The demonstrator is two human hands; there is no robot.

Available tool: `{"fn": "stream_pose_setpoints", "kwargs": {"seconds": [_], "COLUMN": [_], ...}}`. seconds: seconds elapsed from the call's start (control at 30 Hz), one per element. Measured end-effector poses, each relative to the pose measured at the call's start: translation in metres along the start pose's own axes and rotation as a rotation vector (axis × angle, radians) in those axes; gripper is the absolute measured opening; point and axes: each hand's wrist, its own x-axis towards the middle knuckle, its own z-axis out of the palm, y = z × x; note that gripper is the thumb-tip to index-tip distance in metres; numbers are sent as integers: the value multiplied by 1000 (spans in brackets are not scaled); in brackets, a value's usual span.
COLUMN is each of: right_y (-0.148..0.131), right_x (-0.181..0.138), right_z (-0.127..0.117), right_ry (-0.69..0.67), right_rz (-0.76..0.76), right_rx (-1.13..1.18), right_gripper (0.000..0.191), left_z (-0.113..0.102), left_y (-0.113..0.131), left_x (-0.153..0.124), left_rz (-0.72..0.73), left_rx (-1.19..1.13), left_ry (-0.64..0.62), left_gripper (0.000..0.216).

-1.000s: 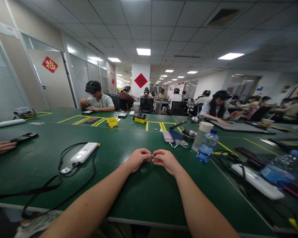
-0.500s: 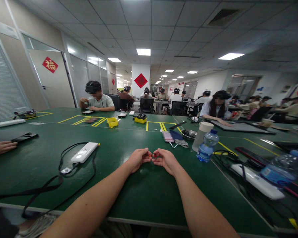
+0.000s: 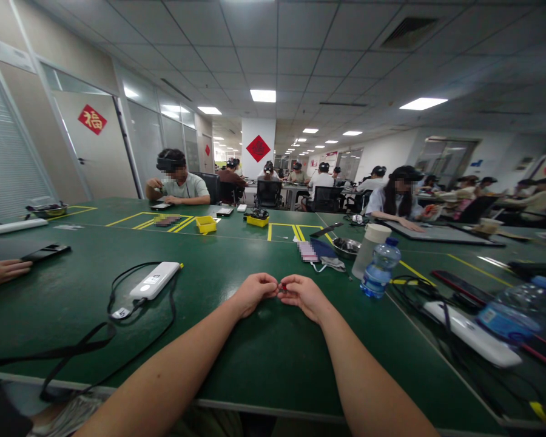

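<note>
Just above the green table (image 3: 200, 340), my two hands meet with fingertips nearly touching. Between the thumb and fingers of my right hand (image 3: 304, 295) is a small red object (image 3: 283, 288), too small to tell its kind. My left hand (image 3: 256, 294) is closed in a pinch at the left side of that object. Whatever its fingertips hold, if anything, is hidden. Both forearms reach in from the near edge of the table.
To the right stand a water bottle (image 3: 380, 267), a pale tumbler (image 3: 370, 250) and a metal bowl (image 3: 347, 246). A white power bank (image 3: 155, 280) with black cables lies left. Yellow trays (image 3: 205, 224) sit farther back. Another person's hand (image 3: 2, 273) rests at far left; people sit opposite.
My left fingers have closed more tightly, and the orange-red bit seen at their tips is now out of sight. My right hand stays nearly still with the red object.
</note>
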Motion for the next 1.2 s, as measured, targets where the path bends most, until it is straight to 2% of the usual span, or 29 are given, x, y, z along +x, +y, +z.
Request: {"fn": "stream_pose_setpoints", "kwargs": {"seconds": [0.2, 0.43, 0.57, 0.73, 0.97, 1.07, 1.2], "right_y": [3, 1, 0, -2, -3, -2, -1], "right_x": [1, -1, 0, 2, 4, 4, 1], "right_z": [0, 0, 0, 0, -1, -1, 1], "right_ry": [26, 45, 22, 15, 19, 20, 7], "right_rz": [-25, -50, -27, 12, 43, 39, 12], "right_rx": [-19, -67, -7, 100, 149, 142, 42], "right_gripper": [22, 24, 21, 33, 40, 37, 19], "left_z": [-2, -1, 0, 0, -4, -3, 0], "left_y": [-2, -1, 3, 7, 6, 5, 3], "left_x": [1, 2, 1, 2, 5, 4, 1], "left_rz": [64, 44, -6, -84, -139, -116, -41], "left_rx": [89, 94, -1, -144, -206, -181, -40], "left_ry": [2, 9, 10, 8, -2, -9, -6], "left_gripper": [18, 18, 20, 37, 46, 40, 18]}}
